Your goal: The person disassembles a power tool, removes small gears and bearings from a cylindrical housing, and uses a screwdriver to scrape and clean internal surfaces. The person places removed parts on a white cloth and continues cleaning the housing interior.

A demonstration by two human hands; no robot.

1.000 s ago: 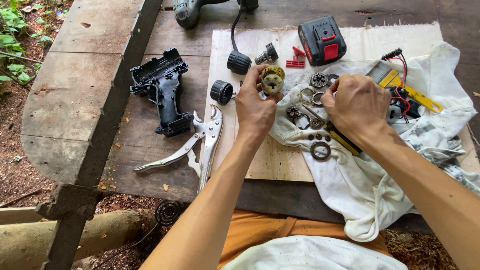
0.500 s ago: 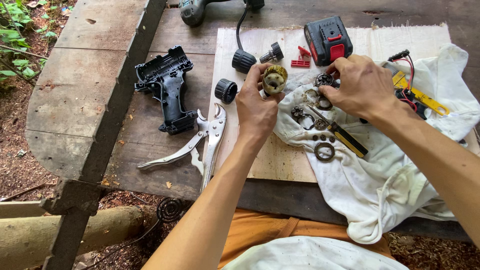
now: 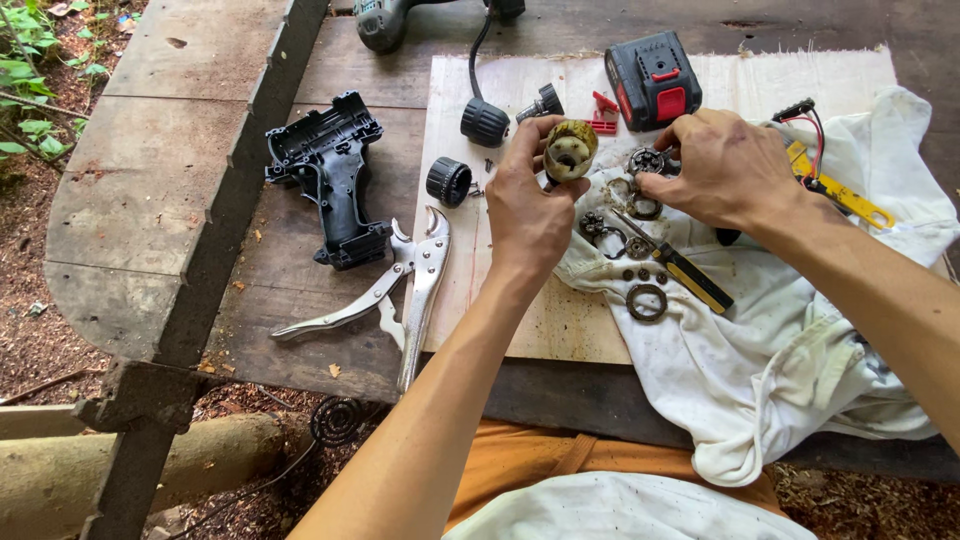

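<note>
My left hand point(image 3: 527, 205) holds a greasy, yellowish round gear housing point(image 3: 569, 150) up over a pale board point(image 3: 520, 300), its open end facing me. My right hand point(image 3: 725, 165) reaches down to the small metal gear parts point(image 3: 645, 160) lying on a white cloth point(image 3: 790, 340), fingertips pinching at one of them; what it grips is hidden by the fingers. More rings and gears point(image 3: 647, 300) and a black-and-yellow screwdriver point(image 3: 680, 268) lie on the cloth just below that hand.
A black drill shell half point(image 3: 330, 175) and locking pliers point(image 3: 400, 285) lie left of the board. A black-and-red battery pack point(image 3: 652, 78), black chuck parts point(image 3: 485, 122), a black collar point(image 3: 448, 182) and a wired yellow part point(image 3: 835, 190) lie around.
My right hand has moved up and left from the cloth's middle to the gear parts near the battery. My left hand still holds the housing in about the same place.
</note>
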